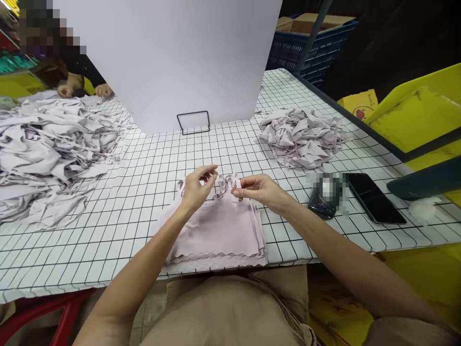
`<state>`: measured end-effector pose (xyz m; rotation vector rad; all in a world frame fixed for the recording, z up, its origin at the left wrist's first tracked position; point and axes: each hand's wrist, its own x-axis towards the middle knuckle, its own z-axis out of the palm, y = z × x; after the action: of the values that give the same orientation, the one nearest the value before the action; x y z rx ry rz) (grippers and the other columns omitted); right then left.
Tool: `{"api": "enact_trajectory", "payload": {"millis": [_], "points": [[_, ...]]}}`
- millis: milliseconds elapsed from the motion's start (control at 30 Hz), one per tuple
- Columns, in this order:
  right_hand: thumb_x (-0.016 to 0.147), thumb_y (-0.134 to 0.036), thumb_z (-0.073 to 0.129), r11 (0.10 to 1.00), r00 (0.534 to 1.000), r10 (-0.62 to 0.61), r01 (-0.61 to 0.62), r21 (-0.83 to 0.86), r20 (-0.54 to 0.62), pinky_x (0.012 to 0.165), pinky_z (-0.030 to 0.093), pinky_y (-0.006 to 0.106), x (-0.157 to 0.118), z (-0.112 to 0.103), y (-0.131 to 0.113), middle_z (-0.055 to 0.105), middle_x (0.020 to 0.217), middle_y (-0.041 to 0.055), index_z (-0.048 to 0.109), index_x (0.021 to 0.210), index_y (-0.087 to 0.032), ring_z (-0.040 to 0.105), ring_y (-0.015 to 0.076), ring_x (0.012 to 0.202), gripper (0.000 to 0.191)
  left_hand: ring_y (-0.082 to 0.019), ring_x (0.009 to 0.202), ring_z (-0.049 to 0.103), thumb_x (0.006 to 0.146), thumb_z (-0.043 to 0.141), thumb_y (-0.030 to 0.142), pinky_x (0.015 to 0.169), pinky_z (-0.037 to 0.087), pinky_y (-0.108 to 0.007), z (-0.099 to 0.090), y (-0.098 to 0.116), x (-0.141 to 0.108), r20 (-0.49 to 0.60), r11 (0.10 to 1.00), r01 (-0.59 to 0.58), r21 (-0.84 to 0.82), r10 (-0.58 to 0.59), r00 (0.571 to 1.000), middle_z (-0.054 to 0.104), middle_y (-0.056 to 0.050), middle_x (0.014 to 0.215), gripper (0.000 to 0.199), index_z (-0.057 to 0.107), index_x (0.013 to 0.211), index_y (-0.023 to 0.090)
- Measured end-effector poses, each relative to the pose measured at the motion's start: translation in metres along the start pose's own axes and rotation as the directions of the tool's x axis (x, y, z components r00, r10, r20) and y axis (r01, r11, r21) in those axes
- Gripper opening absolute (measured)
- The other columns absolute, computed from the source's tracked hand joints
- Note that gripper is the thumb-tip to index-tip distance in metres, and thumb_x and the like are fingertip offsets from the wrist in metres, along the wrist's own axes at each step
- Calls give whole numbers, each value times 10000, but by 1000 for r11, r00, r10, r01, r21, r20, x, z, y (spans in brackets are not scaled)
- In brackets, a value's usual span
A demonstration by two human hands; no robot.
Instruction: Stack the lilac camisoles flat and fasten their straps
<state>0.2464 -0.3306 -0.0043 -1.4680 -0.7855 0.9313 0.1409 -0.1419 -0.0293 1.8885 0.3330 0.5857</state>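
Note:
A stack of pale pink fabric pieces (223, 230) lies flat at the table's front edge. Along its far edge run narrow curled strips of the same cloth. My right hand (261, 190) pinches a small pale fabric strip (238, 183) between thumb and fingers, over the stack's far right corner. Over the far left part of the stack is my left hand (198, 190), its fingers bent and thumb and forefinger slightly apart. No cloth shows between those fingertips; the other fingers are partly hidden.
A large heap of pale cloth (46, 149) covers the left side; a smaller cloth pile (302, 137) lies at right. A white board (187, 62) stands behind a wire stand (193, 123). A phone (374, 197) rests at right. Another person's hands (72, 85) are at far left.

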Motion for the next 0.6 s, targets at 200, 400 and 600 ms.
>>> {"api": "enact_trajectory", "payload": {"millis": [200,400,600], "points": [[703,-491,862,993,997,-39,46,109,-64,806,512,368,9,12,4,691,763,28,722,718,-185,638,177,764,337,-184,783,705,805,806,414,755,604,-349,-4,14,-49,260,886,349,-304,-275,926,793,-100,917,315,801,1001,167],[721,-546,832,991,996,-66,72,114,-56,776,526,384,10,24,4,665,746,26,674,719,-192,640,194,746,387,-160,696,674,730,870,400,681,592,-319,9,17,-63,96,843,308,-441,-297,950,780,-77,813,271,801,850,167],[863,-460,729,819,882,-436,305,-486,-180,950,483,479,8,18,11,684,1033,96,675,976,-224,608,280,1041,267,-149,680,660,803,805,423,654,564,-283,-2,18,-63,110,901,278,-334,-255,961,724,-55,736,275,752,809,153]]}}
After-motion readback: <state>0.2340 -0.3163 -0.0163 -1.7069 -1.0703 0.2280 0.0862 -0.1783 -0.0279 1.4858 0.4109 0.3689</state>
